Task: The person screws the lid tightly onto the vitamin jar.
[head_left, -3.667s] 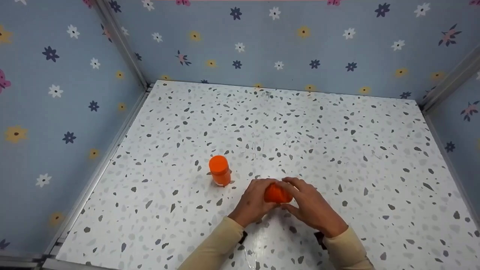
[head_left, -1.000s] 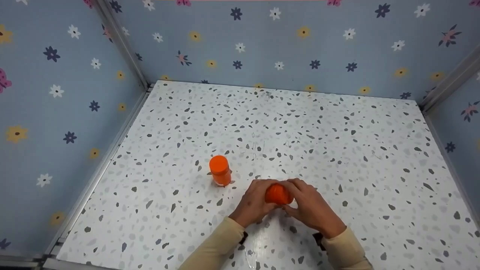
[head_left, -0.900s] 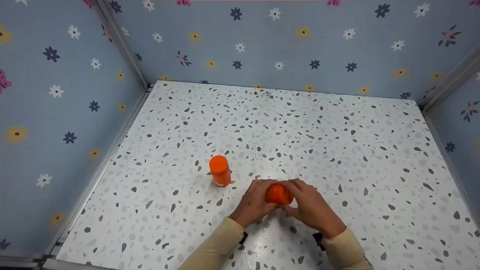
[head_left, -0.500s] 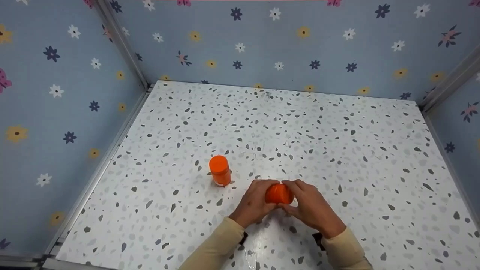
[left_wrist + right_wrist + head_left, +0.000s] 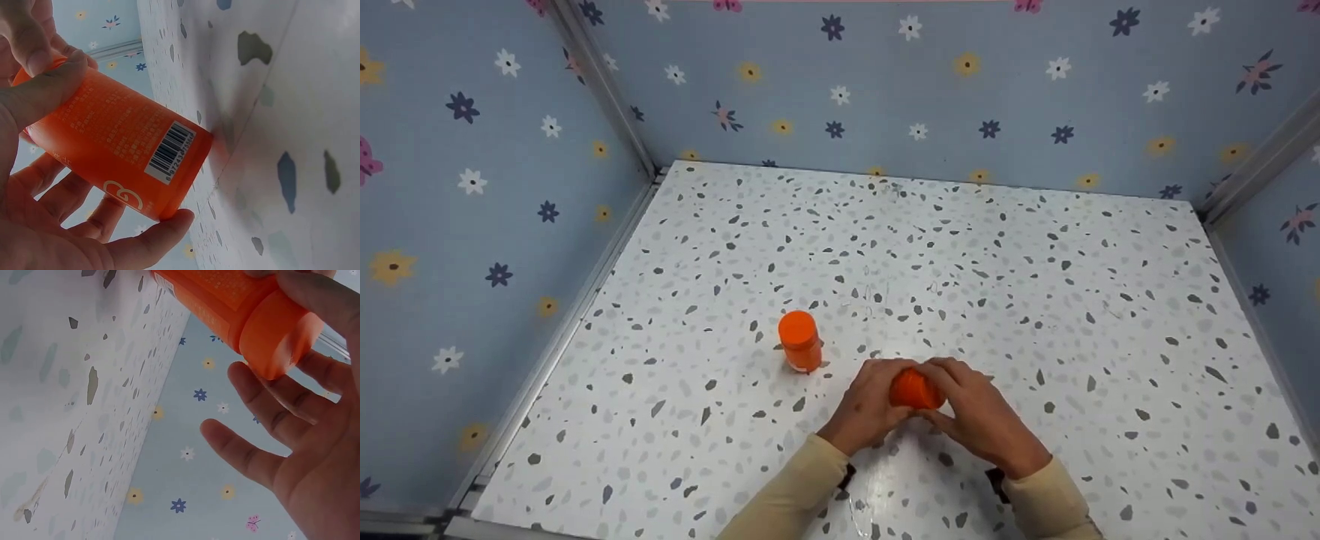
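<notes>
Both hands are on one tilted orange bottle (image 5: 916, 389) near the front of the table. My left hand (image 5: 868, 405) grips its body; in the left wrist view the thumb lies across the printed label, above a barcode (image 5: 170, 152). The bottle's base edge is at or very close to the tabletop. My right hand (image 5: 981, 411) holds the ridged orange cap (image 5: 275, 336) between thumb and fingers, two lower fingers extended off it. Whether the cap sits tight or loose cannot be told. A second orange bottle (image 5: 801, 343), capped, stands upright to the left of the hands.
The speckled white tabletop (image 5: 997, 262) runs back to a blue flowered wall panel (image 5: 930, 90). Similar panels rise on the left (image 5: 495, 225) and right, with metal framing (image 5: 604, 82) at the corners.
The right hand's fingers shift around the cap, lifting slightly apart half a second ago and now lying over it again. The left hand and the standing bottle keep their places.
</notes>
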